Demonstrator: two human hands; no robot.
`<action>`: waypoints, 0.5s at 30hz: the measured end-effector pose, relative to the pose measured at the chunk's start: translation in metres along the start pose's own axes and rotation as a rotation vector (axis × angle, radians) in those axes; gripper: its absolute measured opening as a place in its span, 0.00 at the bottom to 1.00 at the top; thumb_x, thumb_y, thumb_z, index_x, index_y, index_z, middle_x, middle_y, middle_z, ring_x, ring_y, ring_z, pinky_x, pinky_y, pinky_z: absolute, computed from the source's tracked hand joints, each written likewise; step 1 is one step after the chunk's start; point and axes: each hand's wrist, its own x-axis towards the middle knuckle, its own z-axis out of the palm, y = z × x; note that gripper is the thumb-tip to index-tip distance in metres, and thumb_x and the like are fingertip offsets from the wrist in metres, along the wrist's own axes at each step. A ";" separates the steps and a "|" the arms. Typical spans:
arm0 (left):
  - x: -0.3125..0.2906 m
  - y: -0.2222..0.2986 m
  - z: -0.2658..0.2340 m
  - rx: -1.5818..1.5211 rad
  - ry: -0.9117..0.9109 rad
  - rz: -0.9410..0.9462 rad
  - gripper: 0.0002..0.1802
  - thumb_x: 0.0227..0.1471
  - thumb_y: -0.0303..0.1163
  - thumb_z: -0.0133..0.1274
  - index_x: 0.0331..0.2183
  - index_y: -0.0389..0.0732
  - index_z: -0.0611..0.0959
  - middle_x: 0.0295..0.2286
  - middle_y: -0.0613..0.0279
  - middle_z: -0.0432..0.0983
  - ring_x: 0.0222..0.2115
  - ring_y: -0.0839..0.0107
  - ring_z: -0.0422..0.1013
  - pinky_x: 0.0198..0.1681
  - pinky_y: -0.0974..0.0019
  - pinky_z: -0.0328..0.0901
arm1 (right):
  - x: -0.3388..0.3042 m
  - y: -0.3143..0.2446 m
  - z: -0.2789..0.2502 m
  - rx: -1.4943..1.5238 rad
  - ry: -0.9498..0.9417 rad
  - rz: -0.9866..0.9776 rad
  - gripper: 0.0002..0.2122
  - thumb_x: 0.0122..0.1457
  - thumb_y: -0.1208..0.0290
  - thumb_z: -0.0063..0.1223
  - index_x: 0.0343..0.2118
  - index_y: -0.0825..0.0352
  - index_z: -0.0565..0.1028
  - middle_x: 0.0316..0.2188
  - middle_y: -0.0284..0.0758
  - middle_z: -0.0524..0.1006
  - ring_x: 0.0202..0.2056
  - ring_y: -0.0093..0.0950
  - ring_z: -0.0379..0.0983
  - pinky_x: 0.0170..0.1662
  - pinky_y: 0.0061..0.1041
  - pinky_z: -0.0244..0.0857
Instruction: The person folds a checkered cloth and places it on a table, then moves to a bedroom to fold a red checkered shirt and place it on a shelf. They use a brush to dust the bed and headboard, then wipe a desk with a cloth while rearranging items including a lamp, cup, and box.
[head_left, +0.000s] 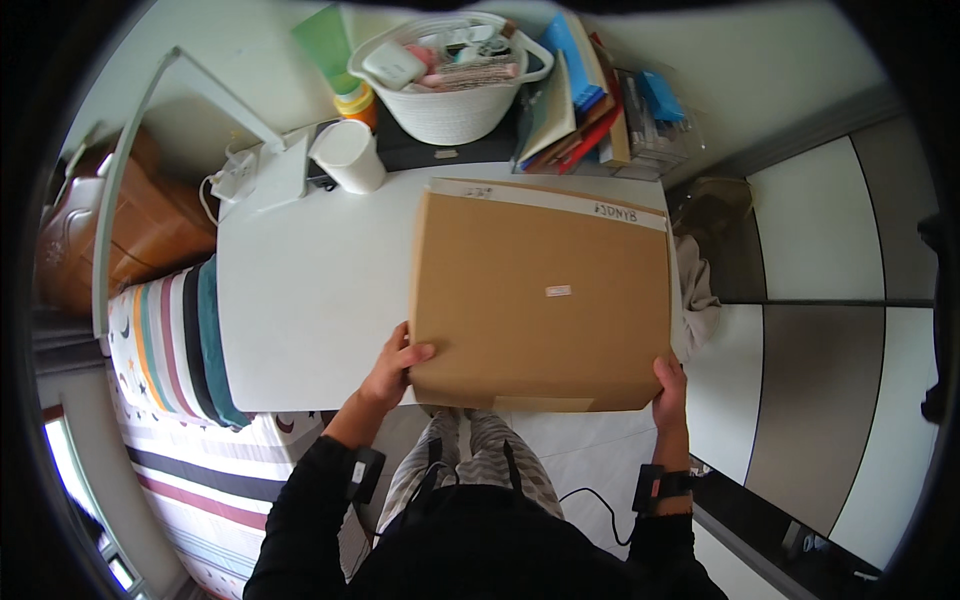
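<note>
A large brown cardboard box point(540, 310) covers the right half of the white table point(300, 300), its near edge reaching past the table's front. White tape with handwriting runs along its far edge, and a small label sits mid-face. My left hand point(392, 368) grips the box's near left corner, thumb on top and fingers against the side. At the near right corner my right hand point(669, 388) is closed on the box's side, thumb upward. The fingers under and behind the box are hidden. Whether the box rests on the table or is lifted, I cannot tell.
Beyond the box stand a white paper cup point(348, 157), a white woven basket point(445, 112) of small items, a green tube point(324, 50) and leaning books point(570, 100). A striped bed point(200, 470) lies left, a lamp arm point(130, 170) above it. Wardrobe panels point(815, 370) stand right.
</note>
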 end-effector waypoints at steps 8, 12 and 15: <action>-0.175 -0.035 -0.190 -0.168 0.615 0.241 0.32 0.40 0.47 0.52 0.46 0.37 0.72 0.38 0.56 0.72 0.42 0.61 0.68 0.45 0.59 0.64 | -0.024 0.052 0.173 -0.018 -0.243 -0.104 0.27 0.58 0.61 0.47 0.58 0.68 0.58 0.56 0.39 0.62 0.55 0.31 0.61 0.55 0.30 0.55; -0.249 -0.048 -0.244 -0.227 0.791 0.292 0.30 0.42 0.49 0.53 0.44 0.38 0.74 0.38 0.56 0.73 0.41 0.61 0.69 0.45 0.59 0.65 | -0.028 0.094 0.245 -0.907 -0.302 -0.845 0.22 0.57 0.68 0.45 0.54 0.68 0.63 0.56 0.44 0.60 0.57 0.40 0.57 0.59 0.40 0.50; -0.275 -0.056 -0.277 -0.269 0.831 0.312 0.27 0.45 0.48 0.52 0.42 0.38 0.75 0.38 0.58 0.73 0.41 0.63 0.69 0.46 0.61 0.64 | -0.032 0.123 0.280 -1.106 -0.473 -0.930 0.23 0.55 0.63 0.47 0.53 0.65 0.64 0.57 0.41 0.60 0.61 0.39 0.50 0.62 0.44 0.40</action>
